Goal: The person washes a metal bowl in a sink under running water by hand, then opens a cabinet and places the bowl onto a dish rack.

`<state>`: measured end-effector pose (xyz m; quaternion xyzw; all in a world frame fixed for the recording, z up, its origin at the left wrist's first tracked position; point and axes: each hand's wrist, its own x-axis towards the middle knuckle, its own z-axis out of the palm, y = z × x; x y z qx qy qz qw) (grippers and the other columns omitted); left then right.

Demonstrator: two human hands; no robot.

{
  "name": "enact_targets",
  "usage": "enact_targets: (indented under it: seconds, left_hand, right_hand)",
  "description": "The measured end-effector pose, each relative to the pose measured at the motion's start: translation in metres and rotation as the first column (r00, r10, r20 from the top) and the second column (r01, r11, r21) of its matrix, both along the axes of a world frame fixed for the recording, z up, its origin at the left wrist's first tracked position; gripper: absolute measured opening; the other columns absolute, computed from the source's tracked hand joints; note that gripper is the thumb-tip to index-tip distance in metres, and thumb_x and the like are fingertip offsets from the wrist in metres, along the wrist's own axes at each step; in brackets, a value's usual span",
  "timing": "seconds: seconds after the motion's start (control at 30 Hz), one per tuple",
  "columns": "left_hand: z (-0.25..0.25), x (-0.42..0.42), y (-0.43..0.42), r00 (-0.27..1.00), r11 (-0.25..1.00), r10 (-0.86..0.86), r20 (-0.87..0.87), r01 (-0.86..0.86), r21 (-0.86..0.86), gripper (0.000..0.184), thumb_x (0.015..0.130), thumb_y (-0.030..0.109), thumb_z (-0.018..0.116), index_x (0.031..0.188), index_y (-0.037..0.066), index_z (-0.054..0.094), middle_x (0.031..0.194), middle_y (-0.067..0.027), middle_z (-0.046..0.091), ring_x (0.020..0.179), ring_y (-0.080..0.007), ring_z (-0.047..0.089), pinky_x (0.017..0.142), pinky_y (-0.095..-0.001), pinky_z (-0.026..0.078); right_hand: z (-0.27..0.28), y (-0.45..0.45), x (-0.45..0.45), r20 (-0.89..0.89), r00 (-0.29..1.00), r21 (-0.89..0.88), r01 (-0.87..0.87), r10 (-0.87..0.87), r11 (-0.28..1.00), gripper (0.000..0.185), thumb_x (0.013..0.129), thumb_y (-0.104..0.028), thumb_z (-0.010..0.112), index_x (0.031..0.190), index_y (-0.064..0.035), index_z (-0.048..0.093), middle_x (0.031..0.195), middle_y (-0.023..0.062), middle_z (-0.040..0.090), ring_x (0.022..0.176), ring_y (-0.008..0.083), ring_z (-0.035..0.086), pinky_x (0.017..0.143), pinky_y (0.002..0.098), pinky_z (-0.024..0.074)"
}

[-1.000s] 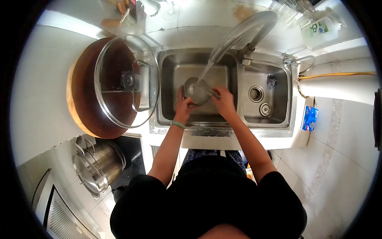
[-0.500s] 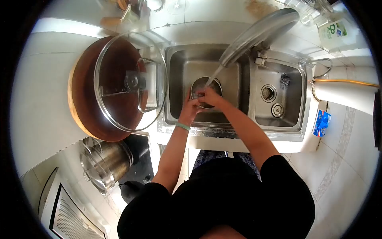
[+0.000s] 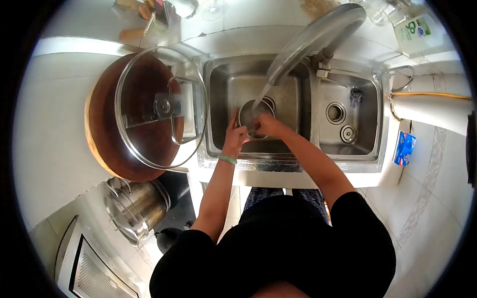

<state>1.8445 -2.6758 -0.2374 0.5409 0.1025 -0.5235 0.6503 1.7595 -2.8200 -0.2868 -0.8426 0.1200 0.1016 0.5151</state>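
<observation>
At the centre of the frame, within the large basin [image 3: 223,89] of a steel double sink, lies a round bowl [image 3: 247,113], seen from above with its mouth facing upward. The left hand [image 3: 235,138] is closed about the lower left of the bowl, thumb extended along its side and fingers bent near the lower rim. The right hand [image 3: 267,125] reaches over the lower right rim with fingers curled inside the bowl; whether it grasps anything cannot be told. A stream of water [image 3: 261,93] descends into the bowl from the faucet [image 3: 293,54], whose spout arches from the upper right of the basin and closes off the space overhead on that side. Whether the bowl touches the basin floor cannot be told.

Open room within the basin extends to the left of the bowl and above it, as far as the raised steel walls; the lower wall passes just beneath the wrists. To the right, a divider separates the small basin [image 3: 323,141], which contains a dark scrubber [image 3: 356,97] near its upper right corner. Beyond the sink's left edge, a glass lid [image 3: 163,107] stands before a round wooden board [image 3: 102,124] on the worktop [image 3: 54,109], its rim bordering the large basin.
</observation>
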Motion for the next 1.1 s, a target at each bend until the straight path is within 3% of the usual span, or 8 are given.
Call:
enact_targets:
  seconds: [0.07,0.17,0.23,0.53,0.67,0.83,0.97,1.1]
  left_hand:
    - [0.0,0.0,0.001,0.996,0.997,-0.079,0.044,0.08,-0.012,0.083,0.069,-0.006,0.047,0.142,0.023,0.02,0.088,-0.0051,0.053,0.069,-0.0156,0.053,0.073,-0.0481,0.054]
    - [0.008,-0.01,-0.014,0.997,0.997,-0.071,0.022,0.07,0.038,0.084,0.07,-0.006,0.048,0.143,0.023,0.017,0.086,-0.0047,0.052,0.069,-0.016,0.053,0.073,-0.0501,0.054]
    - [0.009,-0.016,-0.017,0.999,0.996,0.009,-0.032,-0.006,0.087,0.085,0.07,-0.005,0.048,0.143,0.023,0.014,0.085,-0.0041,0.051,0.071,-0.0164,0.054,0.075,-0.0531,0.053]
    - [-0.012,-0.007,-0.01,0.964,0.999,-0.028,-0.266,0.021,-0.031,0.065,0.068,-0.005,0.041,0.129,0.016,0.033,0.104,-0.0083,0.045,0.083,-0.0172,0.051,0.077,-0.0541,0.053]
    - [-0.002,-0.017,-0.016,0.958,1.0,0.011,-0.287,-0.013,-0.005,0.067,0.068,-0.005,0.041,0.13,0.018,0.032,0.1,-0.0074,0.046,0.081,-0.0189,0.052,0.075,-0.053,0.054]
    - [0.001,-0.02,-0.017,0.993,0.995,0.01,-0.114,0.001,0.095,0.066,0.071,-0.004,0.042,0.131,0.02,0.03,0.095,-0.0082,0.048,0.088,-0.0246,0.055,0.075,-0.0529,0.055]
    - [-0.002,-0.021,-0.015,0.975,0.998,0.026,-0.223,-0.014,0.053,0.067,0.072,-0.003,0.044,0.133,0.02,0.027,0.097,-0.0083,0.047,0.085,-0.0219,0.055,0.076,-0.0512,0.055]
    - [0.015,-0.033,-0.025,0.997,0.995,0.035,-0.069,-0.029,0.093,0.076,0.072,-0.003,0.046,0.138,0.02,0.016,0.101,-0.009,0.046,0.084,-0.0207,0.054,0.073,-0.0478,0.056]
  right_hand:
    - [-0.008,0.002,-0.001,-0.068,0.978,-0.196,-0.206,0.196,0.959,0.024,0.066,-0.012,0.067,0.088,-0.0044,0.067,0.082,0.0162,0.065,0.077,0.0329,0.063,0.067,0.0393,0.0486]
    - [-0.015,0.015,0.01,-0.143,0.963,-0.482,0.134,-0.229,0.866,0.02,0.068,-0.01,0.064,0.087,-0.0021,0.064,0.08,0.0175,0.064,0.077,0.0332,0.062,0.067,0.0399,0.0478]
    - [-0.02,0.019,0.018,0.04,0.804,-0.202,0.589,-0.594,0.783,0.016,0.07,-0.006,0.06,0.084,0.0015,0.061,0.081,0.0204,0.063,0.078,0.0358,0.061,0.067,0.0414,0.0475]
    - [-0.009,0.017,0.01,-0.257,0.89,0.719,0.437,-0.377,0.541,0.03,0.069,-0.007,0.067,0.098,0.0011,0.062,0.09,0.0144,0.065,0.084,0.0207,0.062,0.076,0.0343,0.0468]
    - [-0.001,0.015,0.019,-0.18,0.834,0.52,0.53,-0.521,0.669,0.03,0.071,-0.008,0.068,0.099,0.0017,0.063,0.09,0.0141,0.065,0.082,0.0196,0.061,0.075,0.0338,0.0466]
    - [0.008,0.028,0.037,-0.266,0.262,0.24,0.95,-0.928,0.199,0.023,0.067,-0.009,0.069,0.087,0.0018,0.064,0.076,0.0093,0.064,0.067,0.0174,0.059,0.063,0.0309,0.046]
    - [-0.001,0.028,0.029,-0.316,0.659,0.528,0.72,-0.682,0.451,0.026,0.065,-0.009,0.069,0.085,0.0039,0.062,0.079,0.0153,0.065,0.068,0.0246,0.061,0.062,0.0328,0.0458]
    - [0.007,0.015,0.03,-0.007,0.813,-0.056,0.581,-0.583,0.812,0.024,0.065,-0.008,0.069,0.086,0.0034,0.063,0.089,0.0202,0.063,0.078,0.0342,0.061,0.069,0.0372,0.0482]
